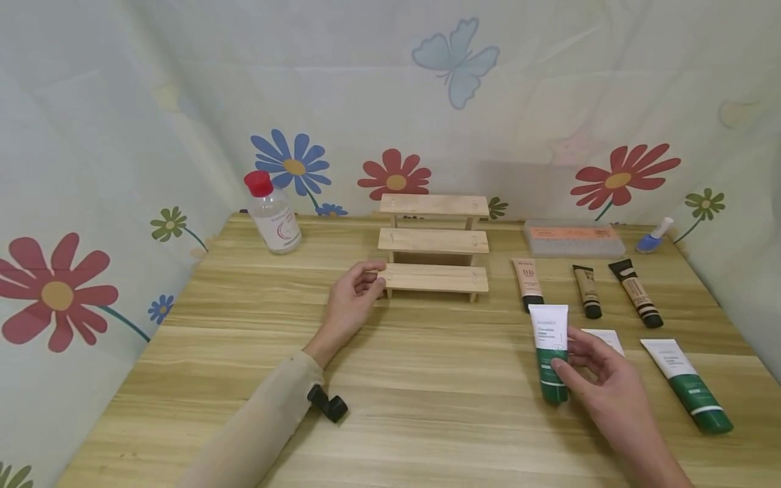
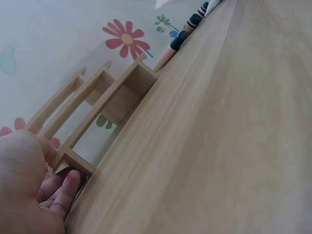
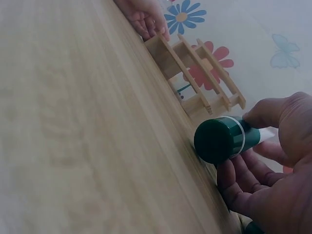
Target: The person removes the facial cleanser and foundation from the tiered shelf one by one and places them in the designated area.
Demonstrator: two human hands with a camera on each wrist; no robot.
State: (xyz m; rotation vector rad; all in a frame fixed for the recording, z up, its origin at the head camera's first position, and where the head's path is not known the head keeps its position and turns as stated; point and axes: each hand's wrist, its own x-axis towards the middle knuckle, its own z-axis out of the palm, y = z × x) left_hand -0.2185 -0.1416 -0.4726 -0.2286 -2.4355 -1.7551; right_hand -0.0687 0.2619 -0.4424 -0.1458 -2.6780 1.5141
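Observation:
A three-step wooden display stand (image 1: 438,278) stands near the back middle of the table. My left hand (image 1: 356,298) holds the left end of its lowest step, the thumb at the edge and other fingers curled by the end leg, as the left wrist view shows. In my right hand (image 1: 610,379) is a white and green squeeze tube (image 1: 552,359), pinched between thumb and fingers, white end up and green cap (image 3: 214,140) down. It is tilted above the table, to the right of the stand. Partly hidden behind that hand lies a white item (image 1: 610,337).
Another white and green tube (image 1: 689,390) lies at right. Behind are a pink BB tube (image 1: 528,281), a small gold tube (image 1: 587,291) and a brown-banded tube (image 1: 636,295). A clear case (image 1: 573,240), blue nail polish (image 1: 654,237) and red-capped bottle (image 1: 274,220) stand at the back.

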